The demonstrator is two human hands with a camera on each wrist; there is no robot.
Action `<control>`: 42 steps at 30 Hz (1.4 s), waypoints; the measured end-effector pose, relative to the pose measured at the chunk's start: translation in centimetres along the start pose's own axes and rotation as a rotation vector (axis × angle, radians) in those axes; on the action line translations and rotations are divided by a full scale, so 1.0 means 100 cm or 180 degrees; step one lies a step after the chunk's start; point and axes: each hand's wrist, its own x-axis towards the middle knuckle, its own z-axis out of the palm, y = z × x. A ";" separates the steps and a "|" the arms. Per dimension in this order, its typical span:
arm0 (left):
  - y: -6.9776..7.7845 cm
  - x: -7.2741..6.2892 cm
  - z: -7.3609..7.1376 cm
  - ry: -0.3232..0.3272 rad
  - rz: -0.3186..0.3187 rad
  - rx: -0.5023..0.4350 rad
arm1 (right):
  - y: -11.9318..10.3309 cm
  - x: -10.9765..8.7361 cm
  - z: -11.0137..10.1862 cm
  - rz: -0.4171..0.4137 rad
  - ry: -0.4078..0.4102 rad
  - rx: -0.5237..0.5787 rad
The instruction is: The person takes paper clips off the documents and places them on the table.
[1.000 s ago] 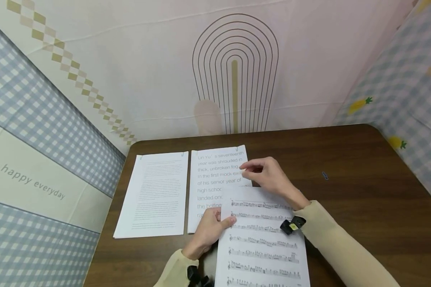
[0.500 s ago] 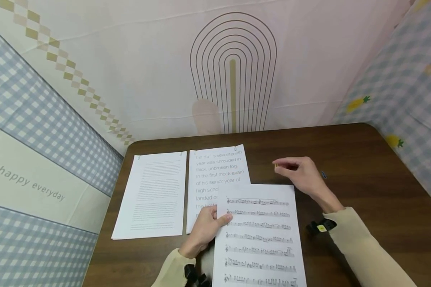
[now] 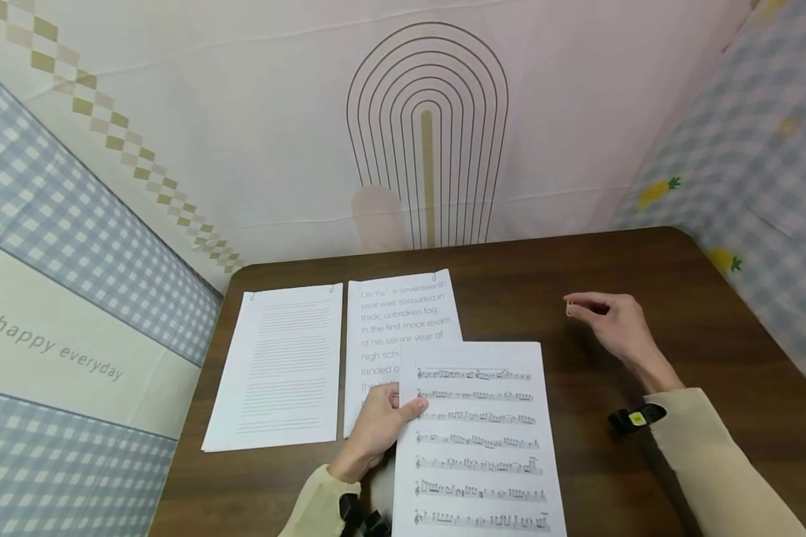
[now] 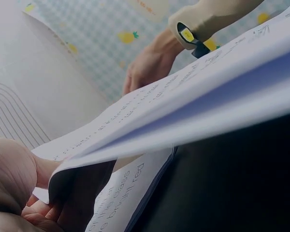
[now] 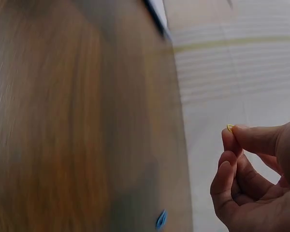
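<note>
My left hand (image 3: 376, 421) grips the left edge of a stack of sheet music (image 3: 477, 447), thumb on top. The left wrist view shows the stack's sheets (image 4: 183, 106) bowed and slightly apart, with my thumb (image 4: 43, 169) over their edge. Away from the stack, above the table's right part, my right hand (image 3: 618, 324) pinches a small yellow paper clip (image 5: 230, 128) between thumb and forefinger. A blue paper clip (image 5: 161, 219) lies on the table in the right wrist view; in the head view it is out of sight.
Left of the sheet music lie two clipped stacks: a large-print text stack (image 3: 403, 313), partly covered by the music, and a small-print stack (image 3: 275, 365). The brown table (image 3: 510, 291) meets a patterned cloth backdrop (image 3: 275, 112) at its far edge.
My right hand has moved right, from over the large-print stack to the table's right part, still pinching the yellow paper clip. My left hand keeps its grip on the sheet music.
</note>
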 end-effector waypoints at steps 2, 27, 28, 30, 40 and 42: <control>0.000 0.001 0.000 -0.0001 0.0015 0.0016 | 0.009 0.002 -0.004 0.0079 0.0022 -0.0011; 0.002 -0.001 -0.002 0.0021 0.0013 -0.0024 | 0.069 0.010 -0.020 0.0331 0.0033 -0.0609; 0.002 -0.001 -0.002 0.0019 0.0009 -0.0015 | 0.069 0.010 -0.020 0.0324 0.0049 -0.0625; 0.002 -0.001 -0.002 0.0018 0.0016 -0.0008 | 0.070 0.011 -0.019 0.0282 0.0090 -0.0656; 0.003 0.001 -0.001 0.0058 0.0000 -0.0016 | 0.074 0.014 -0.014 0.0140 0.0358 -0.0796; 0.003 0.001 -0.001 0.0057 0.0004 -0.0021 | 0.075 0.014 -0.013 0.0144 0.0385 -0.0794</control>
